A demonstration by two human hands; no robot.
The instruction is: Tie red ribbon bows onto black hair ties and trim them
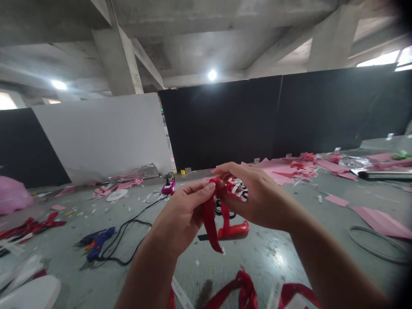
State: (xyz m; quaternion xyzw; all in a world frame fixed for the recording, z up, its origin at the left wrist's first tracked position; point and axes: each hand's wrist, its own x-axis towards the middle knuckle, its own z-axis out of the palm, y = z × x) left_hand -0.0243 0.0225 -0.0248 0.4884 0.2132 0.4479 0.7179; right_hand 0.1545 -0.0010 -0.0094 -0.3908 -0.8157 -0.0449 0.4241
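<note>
Both hands raised over the middle of the grey table (289, 257), working one red ribbon (210, 223). Left hand (183, 216): fingers curled in, thumb and forefinger pinching the ribbon's top end. Right hand (257, 199): fingers closed around a bunched red-and-white part of the same ribbon (236, 189), fingertips meeting the left hand's at the pinch. Ribbon tail hangs down between the wrists, off the table. Red-handled scissors (233, 229) lie on the table just behind the hanging tail, partly hidden by the hands. More red ribbon loops (246, 292) at the near edge. Blue glue gun (96, 242) left of centre, black cord (128, 231) running from it toward the far edge. Pink paper scraps (283, 169) piled at the far right, another pink sheet (383, 221) by the right edge. White discs (28, 294) in the near left corner.
</note>
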